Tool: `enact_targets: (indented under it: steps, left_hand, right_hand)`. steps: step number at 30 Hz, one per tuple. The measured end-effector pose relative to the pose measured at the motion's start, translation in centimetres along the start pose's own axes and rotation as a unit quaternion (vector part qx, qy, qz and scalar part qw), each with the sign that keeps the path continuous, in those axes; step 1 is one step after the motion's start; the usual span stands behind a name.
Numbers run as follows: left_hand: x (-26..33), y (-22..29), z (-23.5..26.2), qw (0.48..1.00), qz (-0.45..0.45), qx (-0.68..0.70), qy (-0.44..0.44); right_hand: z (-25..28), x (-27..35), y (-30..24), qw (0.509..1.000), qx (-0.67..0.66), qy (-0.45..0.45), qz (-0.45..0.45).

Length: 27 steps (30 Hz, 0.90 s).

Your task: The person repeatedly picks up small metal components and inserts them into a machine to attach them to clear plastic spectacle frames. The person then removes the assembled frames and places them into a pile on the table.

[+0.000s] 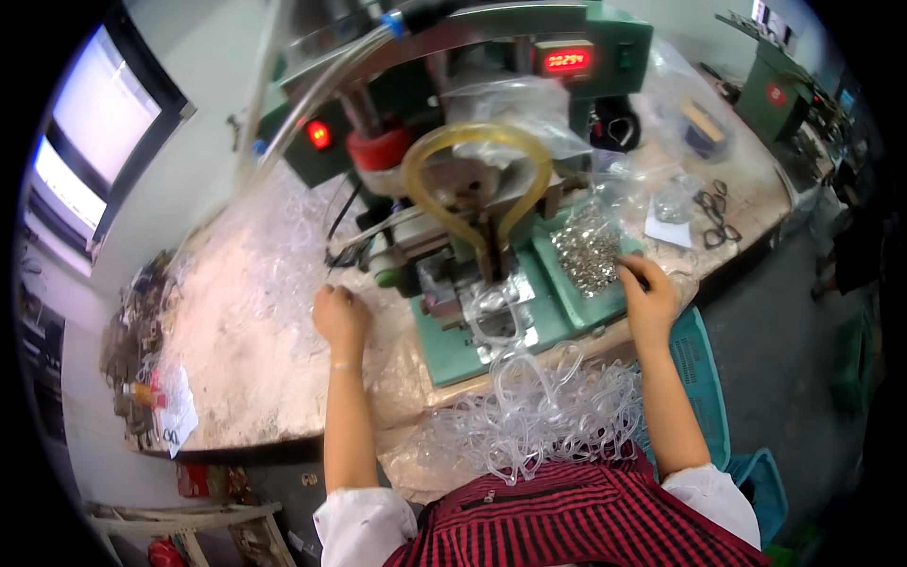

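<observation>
A green bench press (pixel 444 321) stands before me, with a metal fixture under its head and a clear plastic loop (pixel 498 319) lying at the fixture. My left hand (pixel 342 319) is closed above the table, left of the press; whatever is in its fingers is hidden. At the right rim of a green tray (pixel 557 274), my right hand (pixel 652 298) has its fingers curled in beside small shiny metal parts (pixel 588 253). Any part in that grip is too small to make out. Many clear plastic loops (pixel 539 411) are heaped between my forearms, against my striped apron.
A yellow tube (pixel 477 132) arches in front of the press head. More clear plastic pieces (pixel 293 246) cover the table's left side. Black loops (pixel 715 215) and a white paper (pixel 668 225) lie at the right. Teal baskets (pixel 701 378) stand below the right edge.
</observation>
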<state>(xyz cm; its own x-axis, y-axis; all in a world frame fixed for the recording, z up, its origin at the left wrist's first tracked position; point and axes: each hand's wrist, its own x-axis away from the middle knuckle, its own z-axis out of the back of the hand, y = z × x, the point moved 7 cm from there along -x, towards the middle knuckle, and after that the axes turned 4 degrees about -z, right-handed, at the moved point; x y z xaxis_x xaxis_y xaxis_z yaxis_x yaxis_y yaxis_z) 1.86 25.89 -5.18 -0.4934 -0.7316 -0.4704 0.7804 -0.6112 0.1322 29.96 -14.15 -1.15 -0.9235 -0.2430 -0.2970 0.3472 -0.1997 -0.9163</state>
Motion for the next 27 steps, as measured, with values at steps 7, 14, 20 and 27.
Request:
enact_targets:
  steps: [7,14,20,27]
  left_hand:
    - [0.2,2.1,4.6,0.875,0.072,0.468,0.104]
    - [6.6,1.9,2.4,0.802,0.208,0.560,0.012]
    - [5.9,5.1,8.3,0.620,0.209,0.753,0.069]
    - [0.4,15.4,23.5,0.778,-0.073,0.605,0.153]
  right_hand:
    - [-1.6,1.7,-7.8,0.986,-0.030,-0.136,0.091]
    - [-9.4,2.0,-10.9,0.963,-0.194,-0.172,0.069]
    - [-9.3,2.8,-10.4,0.961,-0.235,-0.136,0.043]
    - [-9.8,3.7,-12.3,0.941,-0.283,-0.184,-0.015]
